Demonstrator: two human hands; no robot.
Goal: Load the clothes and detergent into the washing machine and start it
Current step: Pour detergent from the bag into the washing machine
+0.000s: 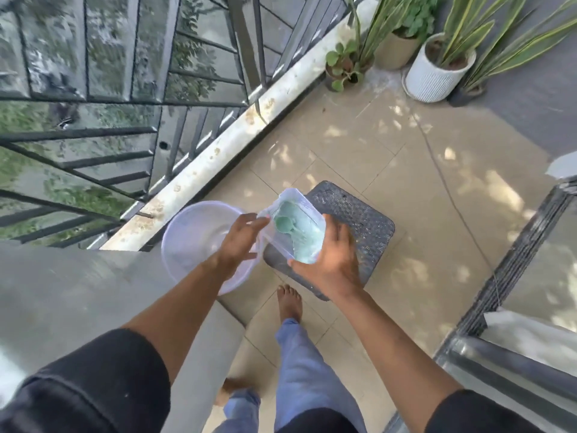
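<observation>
A clear plastic detergent container [296,232] holds pale green powder and a green scoop [281,221]. My right hand [331,260] grips the tilted container from its right side, thumb on the near edge. My left hand [242,237] holds the container's left edge, where a clear lid flap seems to hang, between fingers and thumb. Both hands hover above a dark woven stool [359,226]. No clothes are in view, and no washing machine is clearly visible.
A pale translucent basin [187,232] sits at the corner of a grey flat surface [62,292] on the left. A metal railing [140,129] borders the tiled balcony floor. Potted plants [437,73] stand far right. A glass door frame [515,276] is at right.
</observation>
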